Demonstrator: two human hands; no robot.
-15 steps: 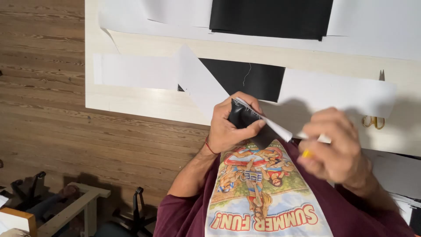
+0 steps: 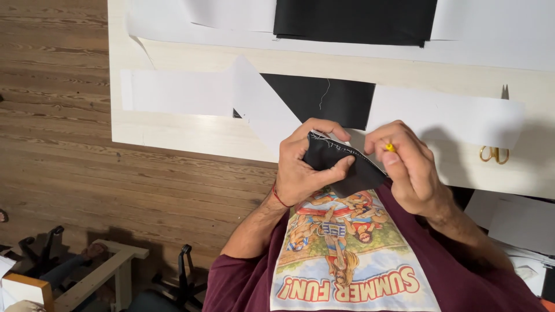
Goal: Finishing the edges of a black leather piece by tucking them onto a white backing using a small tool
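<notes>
Hands (image 2: 352,167) pinch black fabric (image 2: 338,164) over pale table (image 2: 191,133).

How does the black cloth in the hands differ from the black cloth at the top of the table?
The black cloth in the hands is small and folded, pinched by the left hand and right hand; the black cloth at the top is larger, flat and untouched. The held one shows white stitching along its edge; the top one shows none. Both are dark and plain.

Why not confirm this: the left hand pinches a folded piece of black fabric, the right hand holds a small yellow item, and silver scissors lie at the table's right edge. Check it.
One detail is wrong: the scissors have gold handles, not silver, as the head view shows. The left hand does pinch the black fabric, and the right hand holds the small yellow item.
</notes>
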